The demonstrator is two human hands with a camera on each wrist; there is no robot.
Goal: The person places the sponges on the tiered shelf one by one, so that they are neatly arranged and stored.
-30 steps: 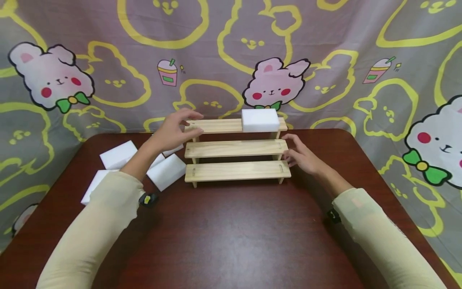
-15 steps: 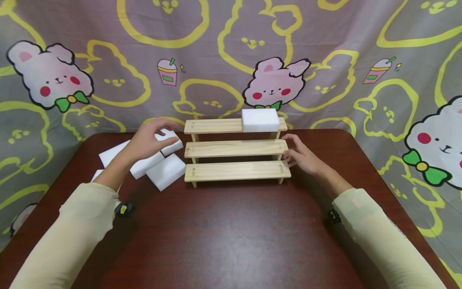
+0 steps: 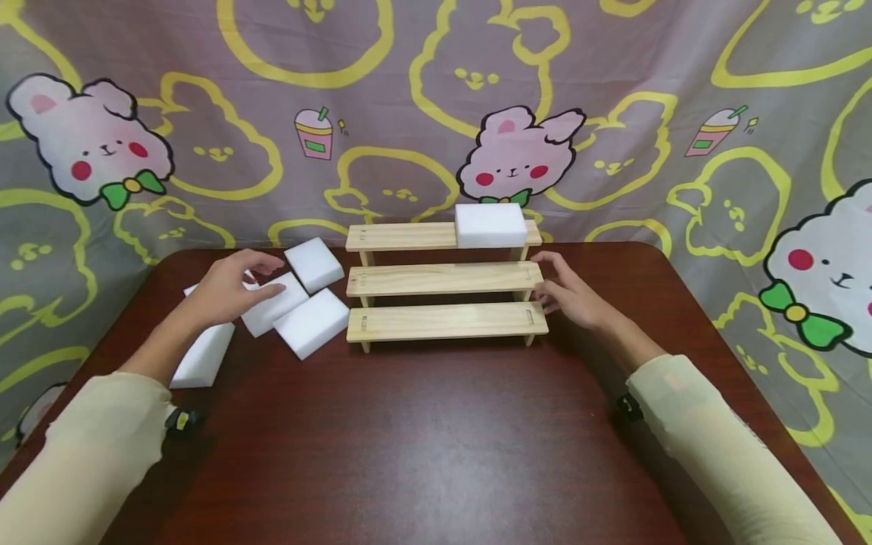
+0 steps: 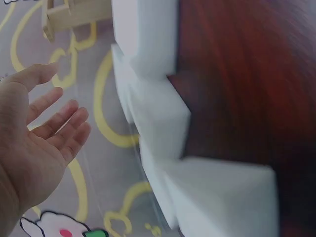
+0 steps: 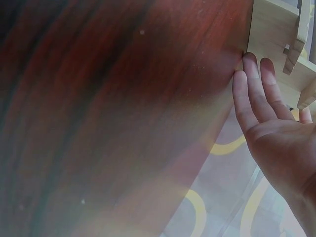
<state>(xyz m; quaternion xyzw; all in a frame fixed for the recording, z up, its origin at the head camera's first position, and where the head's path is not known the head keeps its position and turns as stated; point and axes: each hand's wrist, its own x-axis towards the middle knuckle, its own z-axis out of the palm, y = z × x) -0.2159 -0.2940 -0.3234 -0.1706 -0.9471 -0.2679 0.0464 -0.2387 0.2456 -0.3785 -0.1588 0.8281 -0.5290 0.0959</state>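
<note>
My left hand (image 3: 228, 288) hovers over the white foam blocks at the left, its fingers and thumb spread apart with nothing between them; the left wrist view shows its bare palm (image 4: 34, 148). Partly under it in the head view is one foam block (image 3: 275, 304), with others beside it, such as a block (image 3: 313, 324) close to the rack and a block (image 3: 203, 357) nearer the front. At the right end of the three-tier wooden rack (image 3: 446, 280), my right hand (image 3: 575, 297) rests with relaxed fingers (image 5: 256, 96) right at its side. One foam block (image 3: 490, 225) lies on the top tier.
The dark red-brown table (image 3: 422, 439) has rounded far corners. Directly behind it hangs a patterned cloth (image 3: 381, 91) with cartoon rabbits, which also runs along both sides. A farther foam block (image 3: 315, 263) lies near the rack's left end.
My left hand has moved left and nearer, from the rack's top left end to over the foam blocks. My right hand stays at the rack's right end.
</note>
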